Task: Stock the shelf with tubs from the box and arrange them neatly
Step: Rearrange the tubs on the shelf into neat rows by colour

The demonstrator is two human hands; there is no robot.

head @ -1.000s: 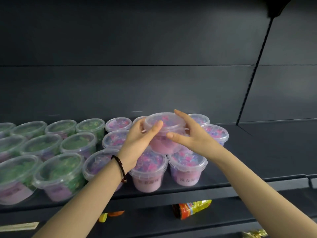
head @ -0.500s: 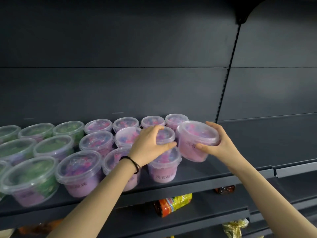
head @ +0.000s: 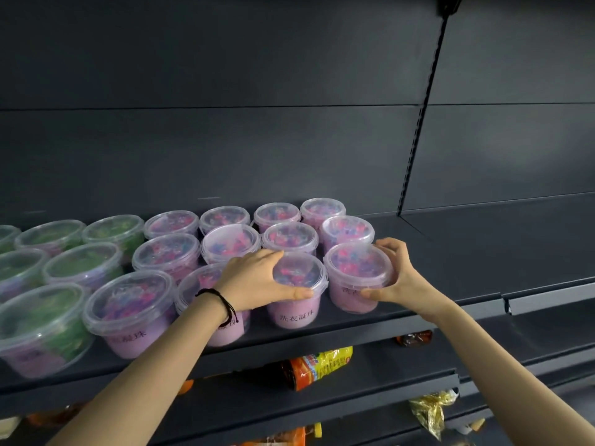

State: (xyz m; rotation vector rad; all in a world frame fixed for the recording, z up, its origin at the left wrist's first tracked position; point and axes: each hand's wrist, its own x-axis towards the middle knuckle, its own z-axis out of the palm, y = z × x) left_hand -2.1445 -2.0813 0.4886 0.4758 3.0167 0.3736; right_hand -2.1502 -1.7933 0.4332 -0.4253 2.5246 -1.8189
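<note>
I see a dark shelf [head: 467,252] with rows of pink tubs [head: 170,252] standing on it, and green tubs [head: 80,268] on their left.

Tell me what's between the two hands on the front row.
Head view: just the inner tub, held by the left hand, and beside it the end tub, held by the right hand.

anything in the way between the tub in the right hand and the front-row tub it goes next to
Nothing visible. The right hand grips the tub close beside the front-row tub that the left hand holds.
</note>
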